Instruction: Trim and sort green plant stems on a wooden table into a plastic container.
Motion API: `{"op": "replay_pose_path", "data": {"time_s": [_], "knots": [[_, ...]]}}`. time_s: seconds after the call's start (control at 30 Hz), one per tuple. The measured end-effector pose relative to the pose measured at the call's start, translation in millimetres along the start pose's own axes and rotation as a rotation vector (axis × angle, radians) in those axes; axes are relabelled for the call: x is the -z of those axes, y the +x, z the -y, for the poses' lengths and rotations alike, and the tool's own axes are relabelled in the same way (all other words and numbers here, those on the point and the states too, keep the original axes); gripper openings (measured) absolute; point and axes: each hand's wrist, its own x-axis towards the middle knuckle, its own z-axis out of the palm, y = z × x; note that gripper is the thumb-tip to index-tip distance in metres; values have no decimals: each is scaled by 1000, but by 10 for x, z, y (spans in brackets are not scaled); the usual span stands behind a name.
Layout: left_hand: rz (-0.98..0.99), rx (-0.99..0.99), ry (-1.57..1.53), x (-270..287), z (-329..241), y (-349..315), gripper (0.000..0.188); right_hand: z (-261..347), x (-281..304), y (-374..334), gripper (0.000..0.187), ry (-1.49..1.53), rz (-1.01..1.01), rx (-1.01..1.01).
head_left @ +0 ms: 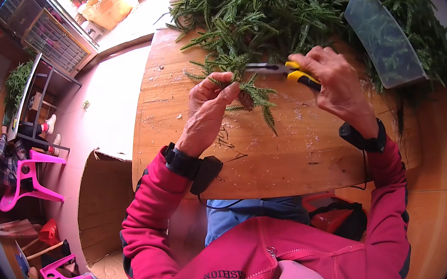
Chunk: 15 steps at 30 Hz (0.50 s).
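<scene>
My left hand (206, 108) pinches a green artificial pine sprig (264, 102) between thumb and fingers, above the wooden table (194, 170). A small brown pine cone (246, 100) hangs among its needles beside my thumb. My right hand (338, 82) is closed round a pair of pliers (303, 78) with yellow and black handles. Their narrow metal jaws point left toward the sprig; whether they touch it I cannot tell. Just beyond both hands lies a large heap of similar pine sprigs (264, 13).
A translucent plastic bin (385, 38) with more greenery (414, 24) stands at the right. White flecks and twig bits litter the tabletop. Left of the table is an open cardboard box (102, 208). Farther left, another person (3, 162) sits by a table, near a pink stool (29, 175).
</scene>
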Motion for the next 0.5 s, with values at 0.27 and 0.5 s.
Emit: {"op": "replay_pose_path", "data": {"time_s": [0.27, 0.5], "knots": [[39, 11, -146, -8, 25, 3, 18, 76, 127, -43, 55, 54, -12, 18], [5, -58, -94, -24, 22, -15, 17, 118, 63, -81, 54, -4, -15, 35]]}}
